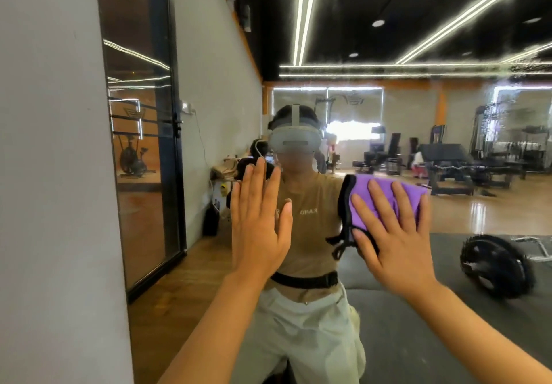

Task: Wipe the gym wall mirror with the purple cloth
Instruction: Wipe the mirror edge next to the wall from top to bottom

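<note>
purple cloth [385,201] — under right hand [397,240] fingers

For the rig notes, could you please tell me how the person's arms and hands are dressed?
Both forearms are bare to the frame's bottom edge, no sleeves showing. The left hand and right hand wear no gloves, rings, watch or wristbands that I can see. No cables or markings on either arm.

left hand [258,219] at frame centre lies flat on the mirror [373,115]; right of it, right hand [397,234] presses the cloth [385,201] on the mirror.
</note>
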